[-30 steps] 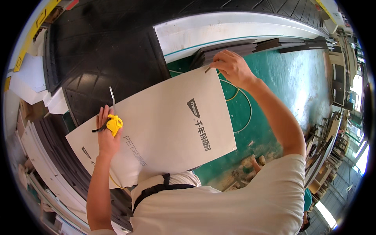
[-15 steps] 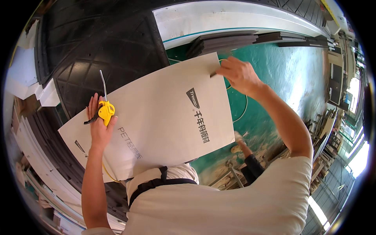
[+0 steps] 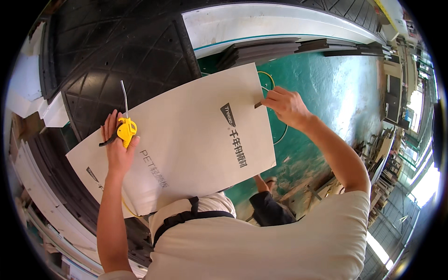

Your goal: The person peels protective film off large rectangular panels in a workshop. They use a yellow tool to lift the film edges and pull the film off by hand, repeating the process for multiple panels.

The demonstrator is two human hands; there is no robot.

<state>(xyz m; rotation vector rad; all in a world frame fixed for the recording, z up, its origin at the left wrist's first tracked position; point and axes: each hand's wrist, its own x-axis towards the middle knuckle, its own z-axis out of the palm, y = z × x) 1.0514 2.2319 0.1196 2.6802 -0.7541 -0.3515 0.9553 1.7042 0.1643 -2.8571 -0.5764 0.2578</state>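
Observation:
A large pale printed panel (image 3: 186,135) lies in front of my body, its near edge by my waist. My left hand (image 3: 120,158) is over the panel's left part, with a yellow air blow gun (image 3: 126,132) between thumb and fingers. The gun's thin metal nozzle points away from me and its black lever sticks out to the left. My right hand (image 3: 288,108) is closed at the panel's right edge, pinching a small dark flat strip (image 3: 258,105) that touches or hovers just over the edge; which, I cannot tell.
Black ribbed matting (image 3: 130,56) covers the surface beyond the panel. Stacked dark boards (image 3: 261,52) lie beside a white beam (image 3: 280,21). A hose (image 3: 282,135) loops over the green floor (image 3: 326,88). Another person's leg in dark shorts (image 3: 270,207) is close on my right.
My right hand has moved a little toward me along the panel's right edge with the strip. The other person's leg has shifted left, nearer to me. My left hand stays nearly still.

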